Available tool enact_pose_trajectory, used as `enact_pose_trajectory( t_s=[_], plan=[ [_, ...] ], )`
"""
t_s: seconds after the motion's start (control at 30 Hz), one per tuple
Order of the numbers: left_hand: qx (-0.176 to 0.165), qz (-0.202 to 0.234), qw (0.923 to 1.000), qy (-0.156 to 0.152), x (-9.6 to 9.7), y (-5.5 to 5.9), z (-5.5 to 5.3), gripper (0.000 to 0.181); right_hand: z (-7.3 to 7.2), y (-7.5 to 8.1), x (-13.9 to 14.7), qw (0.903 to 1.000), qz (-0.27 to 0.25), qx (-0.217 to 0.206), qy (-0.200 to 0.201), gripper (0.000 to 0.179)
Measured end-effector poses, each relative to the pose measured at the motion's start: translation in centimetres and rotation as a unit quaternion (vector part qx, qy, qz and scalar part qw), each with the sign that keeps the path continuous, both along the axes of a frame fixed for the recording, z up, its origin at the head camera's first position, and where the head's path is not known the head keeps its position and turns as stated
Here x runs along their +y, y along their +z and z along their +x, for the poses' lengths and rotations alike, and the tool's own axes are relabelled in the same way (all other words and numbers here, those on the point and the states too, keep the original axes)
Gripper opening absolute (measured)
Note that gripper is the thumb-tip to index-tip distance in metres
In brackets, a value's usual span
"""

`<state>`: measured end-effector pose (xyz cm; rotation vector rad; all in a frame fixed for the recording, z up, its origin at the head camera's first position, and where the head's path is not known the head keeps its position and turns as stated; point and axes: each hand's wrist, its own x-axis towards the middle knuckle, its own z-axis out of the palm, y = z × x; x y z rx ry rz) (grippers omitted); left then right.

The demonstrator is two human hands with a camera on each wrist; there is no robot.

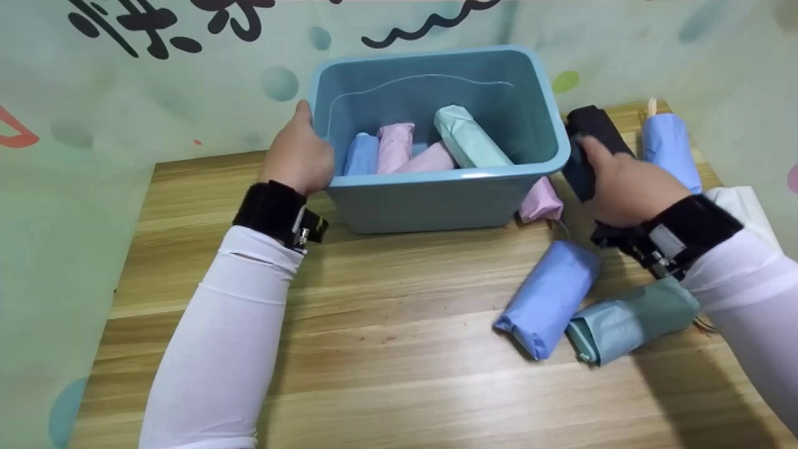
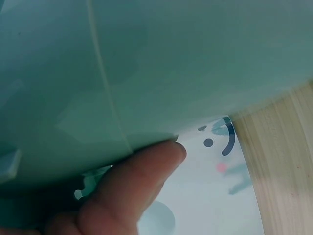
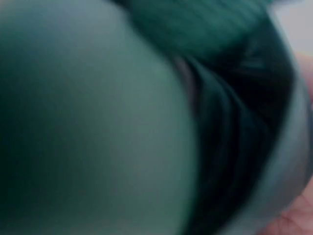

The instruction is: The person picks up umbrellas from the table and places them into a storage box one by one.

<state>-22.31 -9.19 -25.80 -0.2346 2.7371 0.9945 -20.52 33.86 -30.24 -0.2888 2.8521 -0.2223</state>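
A blue-grey plastic bin (image 1: 430,202) stands near the back wall. My left hand (image 1: 299,153) grips its left rim; in the left wrist view a finger (image 2: 142,176) lies against the outer wall. Beyond the right rim, my right hand (image 1: 629,184) holds a dark folded umbrella (image 1: 578,171). Its dark fabric (image 3: 225,147) is blurred and close in the right wrist view. Inside the bin lie a blue wrapped roll (image 1: 361,154), two pink ones (image 1: 395,146) and a mint-green one (image 1: 471,137) leaning toward the front.
Right of the bin are a black roll (image 1: 595,125), a blue roll (image 1: 670,149) with a pale stick end, and a white bundle (image 1: 742,206). A pink roll (image 1: 541,201) lies by the bin's corner. Nearer are a blue roll (image 1: 552,296) and a grey-green one (image 1: 636,318).
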Motion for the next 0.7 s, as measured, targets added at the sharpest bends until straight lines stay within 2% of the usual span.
enact_pose_trajectory(
  t_s=[0.2, 0.33, 0.5, 0.7],
  plan=[
    [-0.002, 0.005, 1.0, 0.005, 0.1, 0.0, 0.0, 0.078, -0.1, 3.1, -0.3, 0.9966, -0.064, 0.009, -0.051, 0.11],
    [-0.002, 0.003, 1.0, 0.005, 0.2, 0.0, 0.0, 0.078, 0.3, 4.7, -0.5, 0.9895, -0.101, 0.041, -0.094, 0.103],
    [-0.001, 0.003, 1.0, 0.004, 0.2, 0.0, 0.0, 0.078, 0.5, 6.3, -1.2, 0.974, -0.154, 0.085, -0.143, 0.098],
    [0.002, 0.005, 1.0, 0.003, 0.1, 0.0, 0.1, 0.078, 0.8, 7.3, -3.2, 0.9491, -0.219, 0.165, -0.155, 0.089]
  ],
)
